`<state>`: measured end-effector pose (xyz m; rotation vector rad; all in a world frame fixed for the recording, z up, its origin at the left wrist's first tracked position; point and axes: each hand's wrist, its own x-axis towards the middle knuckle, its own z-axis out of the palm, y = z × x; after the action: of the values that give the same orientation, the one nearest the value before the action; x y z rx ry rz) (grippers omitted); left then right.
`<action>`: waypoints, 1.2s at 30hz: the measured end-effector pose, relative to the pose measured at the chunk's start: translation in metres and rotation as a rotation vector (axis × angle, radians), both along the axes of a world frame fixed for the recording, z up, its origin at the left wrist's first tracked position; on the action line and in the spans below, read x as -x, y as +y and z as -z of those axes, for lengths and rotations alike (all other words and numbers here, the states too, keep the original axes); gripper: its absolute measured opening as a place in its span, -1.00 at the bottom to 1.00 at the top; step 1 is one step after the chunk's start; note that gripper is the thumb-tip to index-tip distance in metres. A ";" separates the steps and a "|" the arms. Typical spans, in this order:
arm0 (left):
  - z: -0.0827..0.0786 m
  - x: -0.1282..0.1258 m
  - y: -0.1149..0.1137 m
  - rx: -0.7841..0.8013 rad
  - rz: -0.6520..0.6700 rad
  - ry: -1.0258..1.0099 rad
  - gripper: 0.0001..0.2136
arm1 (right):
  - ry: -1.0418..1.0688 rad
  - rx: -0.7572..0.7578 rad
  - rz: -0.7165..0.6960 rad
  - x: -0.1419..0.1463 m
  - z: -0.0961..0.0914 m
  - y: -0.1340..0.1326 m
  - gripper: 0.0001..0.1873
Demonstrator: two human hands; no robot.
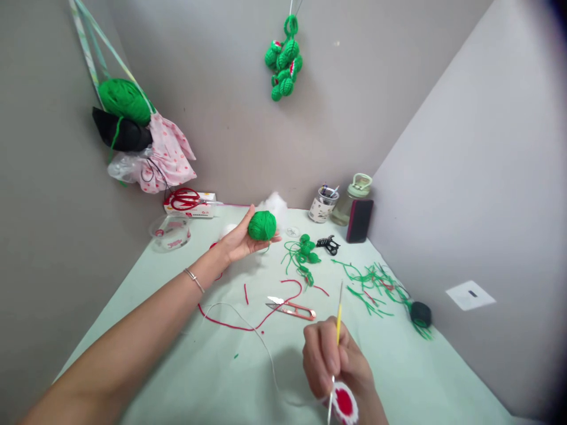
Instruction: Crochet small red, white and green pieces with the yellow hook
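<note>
My left hand [241,239] reaches over the far part of the table and holds a small ball of green yarn [262,226]. At the near edge, my right hand [339,360] is closed around a crochet hook with a yellow grip [339,324], its upper end pointing upward. A round crocheted piece, red with a white rim [344,403], hangs at the same hand; how it is held is partly hidden. White yarn [270,357] trails from near that piece across the table. Orange-handled thread snips [292,308] lie between the hands, beside a curved strand of red yarn [230,326].
Green crocheted pieces [305,251] and a black claw clip [328,244] lie mid-table. Green yarn scraps [376,283] spread on the right. Behind stand a pen cup [323,206], a bottle [349,200] and a phone [359,221]. Red scissors [186,199] rest on a box at left.
</note>
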<state>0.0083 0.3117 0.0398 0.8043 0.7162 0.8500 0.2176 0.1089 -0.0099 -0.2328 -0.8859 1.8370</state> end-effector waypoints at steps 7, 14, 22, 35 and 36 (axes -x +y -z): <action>0.036 -0.006 -0.013 0.078 -0.076 -0.073 -0.64 | -0.012 -0.002 0.000 0.000 -0.003 0.003 -0.61; 0.064 0.000 -0.020 -0.043 -0.110 0.126 -0.79 | -0.059 0.018 0.049 -0.002 -0.006 0.006 -0.61; 0.005 0.042 0.046 -0.489 -0.368 0.544 -0.80 | -0.068 0.041 0.078 -0.006 -0.007 0.009 -0.63; 0.026 0.042 0.119 -0.695 -0.013 1.401 -0.63 | -0.104 0.079 0.053 0.000 -0.004 0.009 -0.63; 0.026 0.043 0.121 -0.705 -0.021 1.421 -0.63 | -0.114 0.085 0.048 0.001 -0.004 0.009 -0.61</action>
<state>-0.0346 0.4330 0.0134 2.0932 1.6823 0.4184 0.2168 0.1179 -0.0060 -0.4121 -0.8742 1.8327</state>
